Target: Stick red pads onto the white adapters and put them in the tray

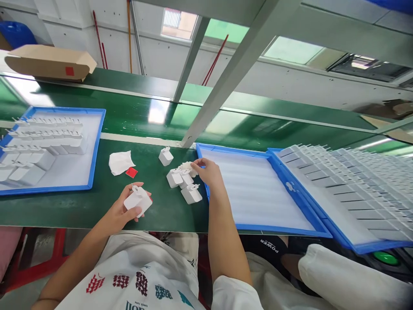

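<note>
My left hand [124,210] is closed around a white charger plug [138,201], held just above the green table near its front edge. My right hand [209,171] reaches to a small cluster of white charger plugs [182,177] in the middle of the table, its fingertips pinching one plug [189,167] at the top of the cluster. One more white plug [165,156] lies apart, slightly farther back.
A blue tray [95,148] on the left holds rows of white plugs. A blue tray with a bare white liner [258,193] sits right of my hand, overlapped by another tray full of plugs [348,189]. A crumpled white cloth [120,162] and red tag [131,172] lie nearby. A cardboard box [48,62] rests on the conveyor.
</note>
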### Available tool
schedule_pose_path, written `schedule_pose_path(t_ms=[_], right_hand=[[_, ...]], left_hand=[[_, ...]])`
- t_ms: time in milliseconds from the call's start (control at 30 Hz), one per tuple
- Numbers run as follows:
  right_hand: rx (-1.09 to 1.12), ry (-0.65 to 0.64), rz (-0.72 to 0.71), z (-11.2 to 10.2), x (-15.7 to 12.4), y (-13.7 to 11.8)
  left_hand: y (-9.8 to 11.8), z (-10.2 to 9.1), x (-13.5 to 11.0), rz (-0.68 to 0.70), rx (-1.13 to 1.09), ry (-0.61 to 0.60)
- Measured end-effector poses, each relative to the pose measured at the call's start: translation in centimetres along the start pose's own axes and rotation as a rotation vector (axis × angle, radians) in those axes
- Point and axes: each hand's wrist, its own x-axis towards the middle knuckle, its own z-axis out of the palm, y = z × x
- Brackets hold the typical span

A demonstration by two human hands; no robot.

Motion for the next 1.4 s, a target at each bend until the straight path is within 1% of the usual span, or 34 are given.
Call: schedule_pose_path(t_ms=[100, 167, 233, 267, 300, 333, 367, 400, 433, 467, 500, 533, 567, 600, 633, 667, 733, 767, 800, 867, 900, 933, 967, 1033, 1100, 1200, 1300, 1400], right_hand=[[0.012, 0.017, -0.004, 1.2, -0.2, 0.8], [0.026, 0.03, -0.015, 1.5, -0.3, 1.2], [0.052, 0.077, -0.057, 1.4, -0.8, 1.2], [0.071, 0.13, -0.095, 1.2, -1.2, 0.9], [0.092, 0.206, -0.142, 1.0, -1.9, 0.4], [0.114, 0.292, -0.194, 0.8, -2.9, -0.3], [0.14, 0.369, -0.246, 0.6, -4.1, -1.1], [0.168, 0.418, -0.296, 0.6, -5.6, -2.0], [0.204, 0.411, -0.347, 0.7, -7.3, -3.0], [0.252, 0.348, -0.403, 1.1, -9.0, -4.1], [0.294, 0.236, -0.476, 1.6, -10.8, -5.1], [0.314, 0.1, -0.559, 2.3, -12.5, -6.0], [0.326, 0.004, -0.633, 3.2, -14.0, -6.8], [0.327, -0.051, -0.685, 4.1, -15.2, -7.4], [0.319, -0.069, -0.715, 5.0, -16.1, -7.9], [0.314, -0.056, -0.721, 5.8, -16.6, -8.2], [0.322, -0.011, -0.681, 7.0, -16.9, -8.4], [0.341, 0.003, -0.646, 7.2, -16.6, -8.3], [0.369, 0.003, -0.61, 7.2, -16.2, -8.2], [0.428, -0.031, -0.559, 6.7, -15.4, -7.9], [0.446, -0.044, -0.555, 6.4, -15.0, -7.9], [0.449, -0.041, -0.567, 6.1, -14.8, -7.9], [0.44, -0.018, -0.592, 5.9, -14.6, -8.0], [0.404, 0.075, -0.649, 5.9, -14.6, -8.3], [0.38, 0.169, -0.686, 6.2, -14.9, -8.7], [0.367, 0.254, -0.713, 6.8, -15.2, -9.1], [0.363, 0.31, -0.718, 7.2, -15.2, -9.3], [0.381, 0.313, -0.718, 7.5, -15.4, -9.4]], left_hand=[[0.1, 0.0, -0.1, -0.004, 0.014, -0.014], [0.2, 0.0, -0.2, -0.015, 0.026, -0.04], [0.4, 0.0, -0.1, -0.039, 0.061, -0.067], [0.6, 0.1, -0.1, -0.049, 0.096, -0.064], [0.6, 0.1, 0.0, -0.048, 0.146, -0.038], [0.7, 0.2, 0.1, -0.03, 0.212, 0.013], [0.7, 0.3, 0.2, 0.006, 0.293, 0.083], [0.7, 0.4, 0.4, 0.056, 0.383, 0.162], [0.7, 0.6, 0.6, 0.107, 0.469, 0.241], [0.6, 0.9, 0.8, 0.151, 0.542, 0.312], [0.5, 1.1, 1.0, 0.178, 0.592, 0.362], [0.4, 1.4, 1.3, 0.184, 0.617, 0.397], [0.3, 1.7, 1.5, 0.171, 0.622, 0.422], [0.2, 2.0, 1.7, 0.147, 0.615, 0.439], [0.2, 2.2, 1.8, 0.121, 0.607, 0.448], [0.2, 2.4, 1.8, 0.106, 0.603, 0.455], [0.3, 2.6, 1.7, 0.135, 0.595, 0.436], [0.3, 2.5, 1.6, 0.164, 0.576, 0.386], [0.4, 2.4, 1.4, 0.184, 0.532, 0.307], [0.5, 2.1, 1.1, 0.183, 0.367, 0.12], [0.5, 1.9, 0.9, 0.162, 0.265, 0.05], [0.4, 1.9, 0.8, 0.141, 0.174, 0.02], [0.3, 1.8, 0.8, 0.128, 0.111, 0.032], [-0.1, 2.0, 0.8, 0.129, 0.072, 0.128], [-0.4, 2.3, 0.8, 0.143, 0.104, 0.221], [-0.6, 2.8, 0.7, 0.174, 0.161, 0.308], [-0.7, 3.1, 0.8, 0.212, 0.201, 0.369], [-0.9, 3.2, 0.8, 0.243, 0.26, 0.446]])
